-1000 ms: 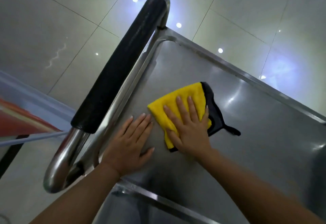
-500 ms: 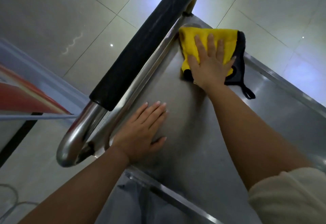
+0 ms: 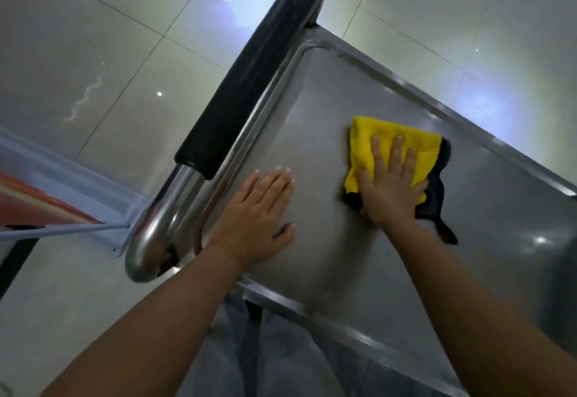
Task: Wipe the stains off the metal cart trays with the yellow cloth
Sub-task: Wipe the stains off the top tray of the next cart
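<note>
My right hand (image 3: 390, 190) pressed the yellow cloth (image 3: 387, 146) flat on the top tray (image 3: 312, 109) of the metal cart, well in from the black handle (image 3: 249, 74).

I had no curled grip on the cloth: my fingers lay straight and spread across it, palm down, holding it by pressure alone. My left hand (image 3: 259, 215) rested open and flat on the bare steel, between the handle and the cloth, holding nothing. The cloth looked soft, light and limp, folded double with a dark backing and a loose black loop trailing off its far side from the handle. I judged it would bunch under a push on the slick tray, so a broad palm over its middle suited it better than a pinch at an edge.
</note>
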`<state>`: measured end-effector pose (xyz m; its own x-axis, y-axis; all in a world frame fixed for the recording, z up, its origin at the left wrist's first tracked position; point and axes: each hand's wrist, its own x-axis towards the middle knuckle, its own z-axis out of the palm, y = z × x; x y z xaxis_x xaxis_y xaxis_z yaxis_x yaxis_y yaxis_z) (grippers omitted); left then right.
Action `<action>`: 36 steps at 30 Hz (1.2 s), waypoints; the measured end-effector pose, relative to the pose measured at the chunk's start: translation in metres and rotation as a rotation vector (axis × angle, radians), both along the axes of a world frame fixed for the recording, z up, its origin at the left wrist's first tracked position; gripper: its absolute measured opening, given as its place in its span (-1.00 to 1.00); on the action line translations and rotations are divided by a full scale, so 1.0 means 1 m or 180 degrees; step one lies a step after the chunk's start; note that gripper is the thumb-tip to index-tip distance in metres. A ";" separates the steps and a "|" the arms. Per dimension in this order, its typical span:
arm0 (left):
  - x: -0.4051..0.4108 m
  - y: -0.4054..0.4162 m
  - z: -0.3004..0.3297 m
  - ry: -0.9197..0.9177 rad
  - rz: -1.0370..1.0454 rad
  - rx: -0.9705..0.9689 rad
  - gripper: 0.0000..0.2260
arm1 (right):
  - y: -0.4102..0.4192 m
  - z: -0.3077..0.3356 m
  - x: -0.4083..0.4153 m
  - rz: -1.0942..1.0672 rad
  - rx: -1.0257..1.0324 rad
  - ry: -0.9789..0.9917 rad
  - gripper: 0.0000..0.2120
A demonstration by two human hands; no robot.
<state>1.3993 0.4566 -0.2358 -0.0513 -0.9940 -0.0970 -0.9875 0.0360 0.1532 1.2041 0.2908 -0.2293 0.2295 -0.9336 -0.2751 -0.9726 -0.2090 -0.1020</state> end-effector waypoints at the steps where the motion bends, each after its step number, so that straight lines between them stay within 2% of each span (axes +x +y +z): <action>1: 0.000 -0.001 0.001 -0.0002 0.0007 0.0017 -0.38 | 0.026 0.001 -0.003 0.0211 -0.0029 0.0004 -0.42; 5: -0.001 -0.001 0.007 -0.0071 0.0031 0.0061 -0.36 | 0.122 0.004 -0.023 0.0771 -0.0073 -0.0015 -0.37; 8: -0.003 0.002 0.012 -0.0154 0.0064 0.0144 -0.37 | 0.158 0.007 -0.041 0.0985 -0.0080 0.0049 -0.38; 14: -0.014 0.044 0.013 -0.0079 0.0805 0.0328 -0.35 | 0.140 0.009 -0.020 0.0700 -0.0041 0.0077 -0.38; 17: -0.025 0.087 0.010 0.0104 0.1166 0.0273 -0.37 | 0.112 0.006 0.016 0.0302 0.0012 0.0035 -0.37; 20: -0.040 0.106 0.006 0.0237 0.1432 0.0252 -0.38 | 0.074 0.003 0.064 0.0352 0.0126 -0.0082 -0.39; 23: -0.039 0.104 0.000 0.0191 0.1579 0.0125 -0.39 | 0.053 0.002 0.109 0.0721 0.0197 -0.0132 -0.40; 26: -0.033 0.102 -0.002 0.0070 0.1529 0.0150 -0.39 | 0.063 0.003 0.131 0.1413 0.0077 -0.0122 -0.41; 31: -0.037 0.105 0.002 0.0066 0.1588 0.0193 -0.38 | 0.106 0.001 0.067 0.2807 -0.0350 -0.0249 -0.42; 34: -0.045 0.111 0.006 0.0117 0.1617 0.0220 -0.36 | 0.097 0.003 0.035 0.3093 -0.0357 -0.0183 -0.42; 36: -0.050 0.114 0.007 0.0148 0.1637 0.0224 -0.35 | 0.077 0.004 0.041 0.2997 -0.0352 -0.0079 -0.42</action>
